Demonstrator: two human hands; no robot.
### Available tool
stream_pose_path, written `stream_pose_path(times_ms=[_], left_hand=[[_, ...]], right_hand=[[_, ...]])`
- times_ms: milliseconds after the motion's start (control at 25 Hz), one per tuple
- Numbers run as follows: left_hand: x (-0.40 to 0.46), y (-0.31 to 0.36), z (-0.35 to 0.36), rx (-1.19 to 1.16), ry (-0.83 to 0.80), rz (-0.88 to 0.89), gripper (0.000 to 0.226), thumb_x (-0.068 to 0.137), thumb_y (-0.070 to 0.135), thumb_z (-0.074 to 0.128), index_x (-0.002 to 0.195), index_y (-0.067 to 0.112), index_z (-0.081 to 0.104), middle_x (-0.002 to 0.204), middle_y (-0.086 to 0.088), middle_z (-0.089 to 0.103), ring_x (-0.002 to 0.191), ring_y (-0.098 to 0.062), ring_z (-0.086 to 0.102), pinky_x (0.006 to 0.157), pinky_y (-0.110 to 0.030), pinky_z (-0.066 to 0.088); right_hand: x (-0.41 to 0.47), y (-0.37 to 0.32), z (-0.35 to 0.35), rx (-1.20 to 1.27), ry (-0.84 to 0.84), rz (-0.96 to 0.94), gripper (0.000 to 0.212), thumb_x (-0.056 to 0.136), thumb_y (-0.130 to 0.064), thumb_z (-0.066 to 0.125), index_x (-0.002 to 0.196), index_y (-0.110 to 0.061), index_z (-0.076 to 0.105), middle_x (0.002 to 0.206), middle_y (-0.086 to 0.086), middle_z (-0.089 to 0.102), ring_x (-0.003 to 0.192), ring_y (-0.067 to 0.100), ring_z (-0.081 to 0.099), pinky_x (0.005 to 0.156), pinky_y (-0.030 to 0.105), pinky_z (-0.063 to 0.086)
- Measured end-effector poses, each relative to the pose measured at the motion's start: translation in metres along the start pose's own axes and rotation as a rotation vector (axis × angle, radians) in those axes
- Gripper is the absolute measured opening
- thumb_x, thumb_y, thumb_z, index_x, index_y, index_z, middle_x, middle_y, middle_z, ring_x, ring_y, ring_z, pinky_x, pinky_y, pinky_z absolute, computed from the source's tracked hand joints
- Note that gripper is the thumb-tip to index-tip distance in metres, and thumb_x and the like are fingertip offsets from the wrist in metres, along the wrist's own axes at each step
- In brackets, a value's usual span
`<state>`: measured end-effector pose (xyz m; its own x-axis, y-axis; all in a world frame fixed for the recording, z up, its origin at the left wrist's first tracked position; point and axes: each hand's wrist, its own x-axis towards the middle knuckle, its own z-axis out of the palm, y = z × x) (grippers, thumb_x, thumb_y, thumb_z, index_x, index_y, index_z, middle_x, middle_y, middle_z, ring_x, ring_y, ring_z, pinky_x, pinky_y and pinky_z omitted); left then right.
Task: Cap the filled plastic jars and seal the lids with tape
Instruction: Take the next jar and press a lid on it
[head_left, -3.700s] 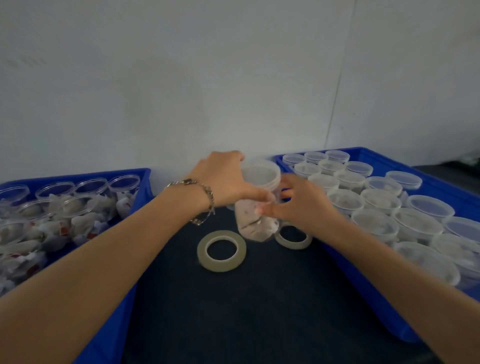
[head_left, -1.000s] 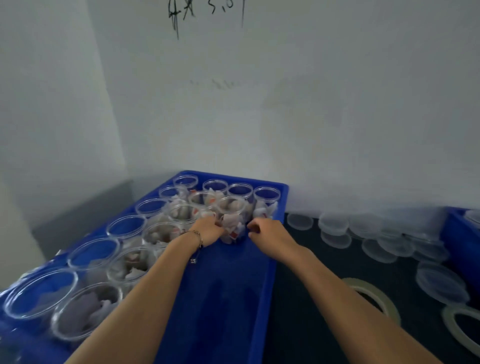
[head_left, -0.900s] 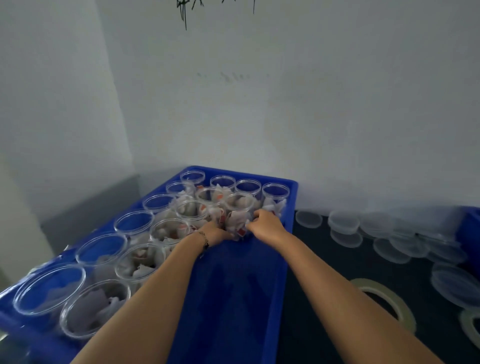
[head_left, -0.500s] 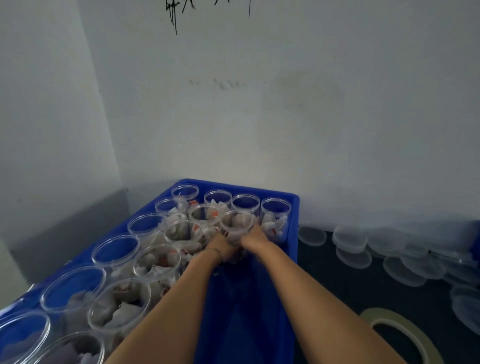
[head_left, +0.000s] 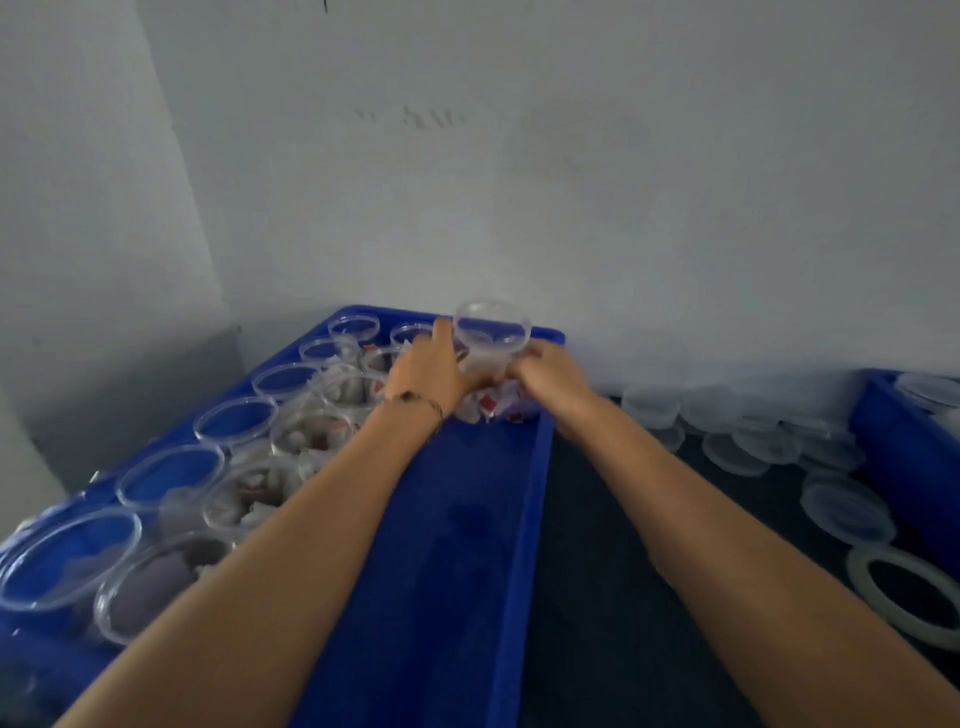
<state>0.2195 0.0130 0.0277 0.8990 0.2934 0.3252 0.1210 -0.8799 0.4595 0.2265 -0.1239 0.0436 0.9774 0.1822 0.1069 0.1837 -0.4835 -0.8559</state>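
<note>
head view: only camera, looks down over both forearms to the far end of the left crate
jar (head_left: 491, 340): clear plastic, uncapped, raised above the far right corner of the blue crate (head_left: 452, 545), mouth up, roughly upright
left hand (head_left: 431, 374): fingers curled round the jar's left side, thumb up near the rim
right hand (head_left: 550, 376): fingers wrapped on the jar's right side, lower on the body
contents: white wrapped pieces with red marks, partly hidden by the hands
handling, judged: light, thin-walled, flexes if squeezed; smooth wall likely slippery; open mouth, so keep it upright
where to hold, judged: mid-body on opposite sides, as now; rim stiffer, but must stay free for the lid
other jars (head_left: 236, 423): open, filled, standing in rows in the same crate
lids (head_left: 844, 512): loose clear ones lying on the dark mat (head_left: 623, 597) to the right, well apart from the held jar
tape roll (head_left: 906, 597): flat on the mat at right edge, untouched
second crate (head_left: 904, 441): blue, right edge, partly cut off
writing: dark scrawl at top of wall, cropped, unreadable; faint smudges mid-wall, illegible
brands/labels: red marks on wrappers too small to read; jar has no visible label
</note>
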Motion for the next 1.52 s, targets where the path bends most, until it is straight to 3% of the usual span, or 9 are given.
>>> stream_pose_path(times_ms=[200,360,640,840,960,1120,1280,1440,1520], left_hand=[[-0.05,0.071,-0.038,-0.344,-0.025,0.166,0.099,0.055,0.059,0.08,0.127,0.006,0.036,0.104,0.0,0.055,0.087,-0.015,0.056,0.059,-0.023,0.043],[-0.1,0.108,-0.024,-0.375,-0.203,0.373,0.063,0.058,0.056,0.079,0.103,0.014,0.064,0.084,0.002,0.068,0.076,-0.012,0.066,0.067,-0.03,0.057],[-0.156,0.105,0.062,-0.287,-0.706,0.365,0.079,0.056,0.051,0.083,0.12,0.016,0.052,0.109,-0.001,0.064,0.095,-0.012,0.063,0.084,-0.034,0.054],[-0.164,0.087,0.076,-0.131,-0.743,0.291,0.092,0.044,0.057,0.085,0.115,0.022,0.038,0.108,0.008,0.049,0.093,-0.007,0.053,0.078,-0.027,0.05],[-0.164,0.086,0.078,-0.18,-0.741,0.302,0.091,0.043,0.058,0.085,0.113,0.025,0.037,0.112,0.008,0.047,0.098,-0.008,0.051,0.083,-0.029,0.05],[-0.165,0.089,0.08,-0.181,-0.758,0.308,0.091,0.047,0.056,0.085,0.117,0.023,0.037,0.12,0.004,0.046,0.105,-0.012,0.05,0.087,-0.032,0.05],[-0.164,0.086,0.079,-0.192,-0.763,0.307,0.087,0.048,0.057,0.084,0.116,0.028,0.038,0.116,0.008,0.045,0.102,-0.01,0.05,0.086,-0.031,0.05],[-0.163,0.086,0.078,-0.192,-0.769,0.32,0.087,0.049,0.057,0.082,0.118,0.029,0.038,0.119,0.008,0.046,0.103,-0.009,0.051,0.089,-0.033,0.051],[-0.163,0.085,0.077,-0.209,-0.773,0.315,0.088,0.05,0.056,0.083,0.121,0.028,0.038,0.121,0.008,0.046,0.106,-0.009,0.05,0.09,-0.033,0.05]], right_hand=[[-0.06,-0.004,-0.079,-0.12,0.156,-0.125,0.032,0.081,-0.007,0.056,0.112,-0.002,0.061,0.112,0.014,0.066,0.106,0.029,0.059,0.095,0.047,0.046],[-0.12,0.037,-0.12,-0.183,0.189,-0.106,0.038,0.082,-0.008,0.059,0.119,-0.013,0.061,0.115,0.002,0.066,0.106,0.017,0.061,0.094,0.038,0.048],[-0.198,0.139,-0.111,-0.154,0.095,0.106,0.028,0.086,-0.018,0.063,0.104,-0.04,0.057,0.093,-0.02,0.065,0.079,-0.008,0.062,0.062,0.005,0.045],[-0.209,0.173,-0.108,-0.137,0.008,0.119,0.042,0.086,-0.003,0.058,0.111,-0.038,0.057,0.099,-0.023,0.065,0.086,-0.006,0.064,0.07,0.012,0.052],[-0.172,0.197,-0.14,-0.456,0.093,0.118,0.034,0.092,-0.009,0.053,0.121,-0.026,0.057,0.111,-0.011,0.064,0.087,-0.002,0.059,0.071,0.012,0.047],[-0.11,0.234,-0.192,-0.839,0.213,0.31,0.038,0.093,-0.006,0.048,0.131,-0.005,0.047,0.129,0.015,0.054,0.112,0.027,0.053,0.085,0.031,0.045],[-0.1,0.273,-0.201,-0.854,0.151,0.28,0.035,0.088,-0.014,0.056,0.122,-0.01,0.051,0.125,0.013,0.051,0.1,0.024,0.051,0.08,0.038,0.05],[-0.101,0.291,-0.189,-1.008,0.083,0.313,0.025,0.094,-0.016,0.047,0.115,-0.012,0.059,0.145,0.013,0.032,0.124,0.028,0.04,0.099,0.036,0.038],[-0.101,0.29,-0.188,-1.005,0.118,0.338,0.021,0.094,-0.009,0.044,0.109,-0.004,0.058,0.136,0.013,0.041,0.116,0.027,0.045,0.096,0.034,0.037]])
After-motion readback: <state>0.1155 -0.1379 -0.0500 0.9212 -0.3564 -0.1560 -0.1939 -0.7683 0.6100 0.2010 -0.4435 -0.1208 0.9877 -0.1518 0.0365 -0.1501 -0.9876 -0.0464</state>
